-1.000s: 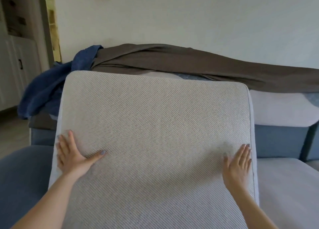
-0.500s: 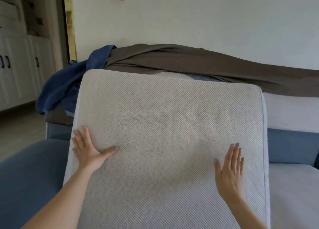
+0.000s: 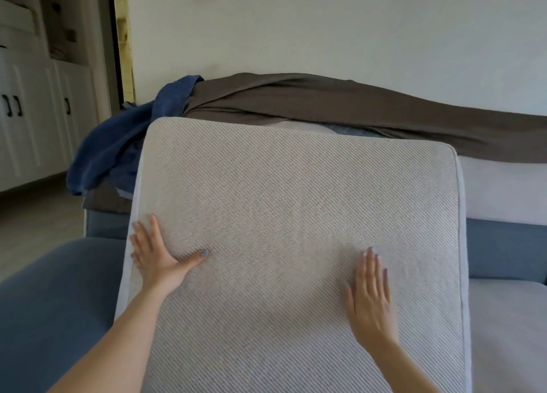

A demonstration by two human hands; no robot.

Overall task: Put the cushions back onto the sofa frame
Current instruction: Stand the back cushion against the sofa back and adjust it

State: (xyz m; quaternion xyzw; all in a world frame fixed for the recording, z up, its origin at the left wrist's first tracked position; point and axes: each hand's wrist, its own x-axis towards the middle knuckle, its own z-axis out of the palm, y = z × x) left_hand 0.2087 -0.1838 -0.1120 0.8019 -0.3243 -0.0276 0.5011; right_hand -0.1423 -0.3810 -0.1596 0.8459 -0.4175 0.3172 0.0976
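Centrally, a large pale grey cushion [image 3: 296, 229] with fine diagonal ribbing and a lighter side band is seen tilted up across the frame's middle. It is pressed by the left hand [image 3: 157, 256] and right hand [image 3: 370, 298], fingers straight and flat.

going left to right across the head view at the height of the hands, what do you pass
blue upholstered sofa part → left hand → right hand → pale seat surface. Both hands lie flat on the ribbed cushion, which spans the middle.
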